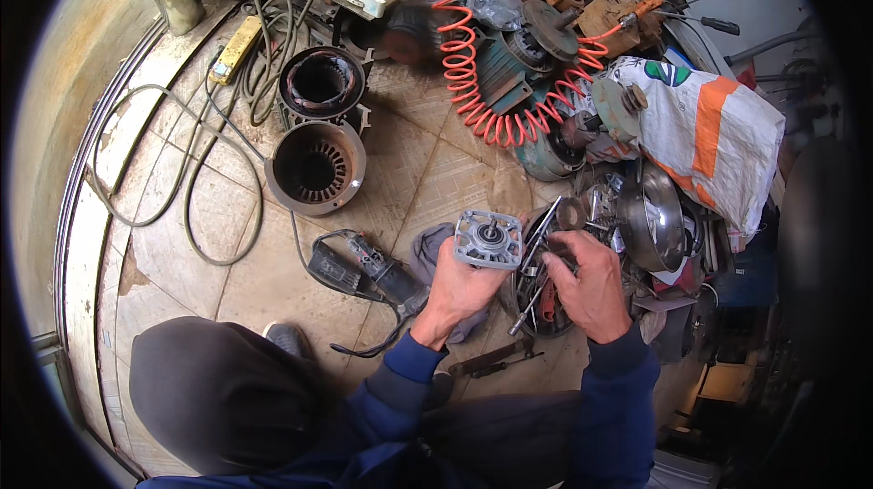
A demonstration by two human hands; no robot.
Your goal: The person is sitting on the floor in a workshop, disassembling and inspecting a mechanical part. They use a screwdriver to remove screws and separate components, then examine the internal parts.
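My left hand (459,291) is closed around a square grey metal motor end cover (488,239), whose open ribs surround a bearing and a short shaft pointing up. To its right, my right hand (589,287) hangs over a round pan of hand tools, its fingers curled and thumb pressed in. Whatever those fingers hold, if anything, cannot be made out. Within the pan lie shiny metal rods and a red-handled tool (547,303). Left of my left hand, a corded power tool body (391,282) rests on the floor beside a grey cloth (429,251).
Two round motor stators (316,166) stand on the tiled floor (223,284), with loose cables to their left. Behind, an orange coiled air hose (459,62) drapes over a green motor (509,66). A white woven sack (677,112) and a steel pot (657,216) crowd the right side.
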